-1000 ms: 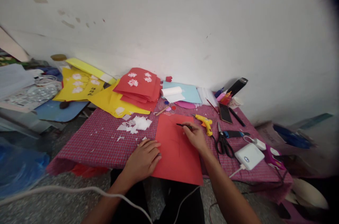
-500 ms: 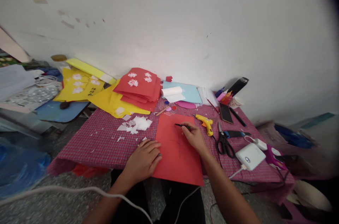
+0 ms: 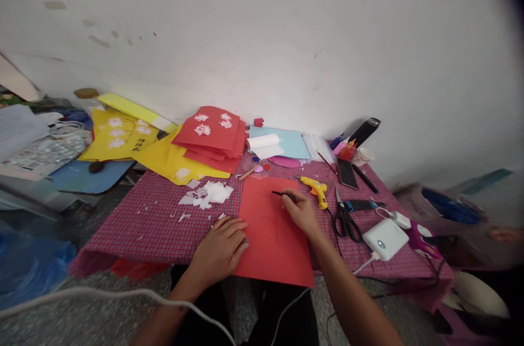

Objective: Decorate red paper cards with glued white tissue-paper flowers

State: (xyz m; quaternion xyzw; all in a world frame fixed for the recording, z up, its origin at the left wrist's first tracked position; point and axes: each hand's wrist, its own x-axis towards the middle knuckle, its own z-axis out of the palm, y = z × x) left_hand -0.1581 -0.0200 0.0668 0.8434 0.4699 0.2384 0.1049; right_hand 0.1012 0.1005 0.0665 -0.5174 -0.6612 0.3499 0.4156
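Note:
A sheet of red paper (image 3: pixel 270 253) lies at the table's front edge, with thin dark lines drawn on it. My right hand (image 3: pixel 301 212) is closed around a dark pen (image 3: pixel 286 194), whose tip points left over the upper part of the sheet. Whether the tip touches the paper, I cannot tell. My left hand (image 3: pixel 221 245) rests flat across the sheet's left edge, fingers stretched out and pointing right. A small dark spot shows by its fingertips, too small to name. White paper scraps (image 3: pixel 208 194) lie beyond the left hand.
A yellow glue gun (image 3: pixel 314 191), black scissors (image 3: pixel 346 223) and a white power bank (image 3: pixel 385 239) lie right of the sheet. Red sheets with white flowers (image 3: pixel 208 136) and yellow paper (image 3: pixel 164 157) are stacked behind. Another person's hand (image 3: pixel 505 234) shows at the far right.
The pen and my right hand have shifted very slightly over the sheet. My left hand stays in place. Another person's hand has appeared at the right edge. The view has turned a little.

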